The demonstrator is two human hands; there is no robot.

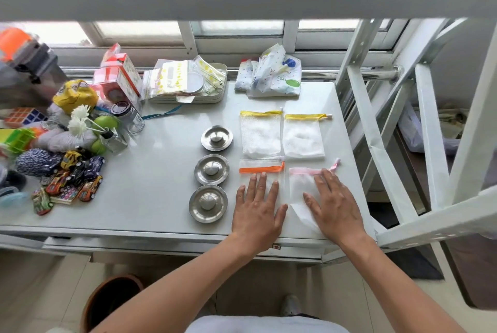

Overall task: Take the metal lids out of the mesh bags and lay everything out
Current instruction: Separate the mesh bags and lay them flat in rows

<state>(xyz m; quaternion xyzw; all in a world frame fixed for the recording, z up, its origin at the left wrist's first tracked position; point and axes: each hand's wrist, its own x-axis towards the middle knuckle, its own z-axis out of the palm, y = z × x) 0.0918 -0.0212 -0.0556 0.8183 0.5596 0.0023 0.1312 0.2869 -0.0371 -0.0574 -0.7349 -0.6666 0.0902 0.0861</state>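
Three round metal lids lie in a column on the white table: the far lid (pixel 216 138), the middle lid (pixel 212 169) and the near lid (pixel 208 203). To their right lie white mesh bags, all flat: two with yellow bands (pixel 260 133) (pixel 304 136), one with an orange band (pixel 261 169), one with a pink band (pixel 302 179). My left hand (pixel 258 207) rests flat, fingers spread, on the orange-banded bag. My right hand (pixel 334 206) presses flat on the pink-banded bag. Neither hand holds anything.
The table's left side is crowded with toy cars (pixel 78 176), a glass jar (pixel 129 116), white flowers (pixel 80 120) and boxes (pixel 118 77). A tray of plastic pouches (pixel 188 82) and folded cloths (pixel 271 74) sit at the back. A white metal frame (pixel 390 144) stands right of the table.
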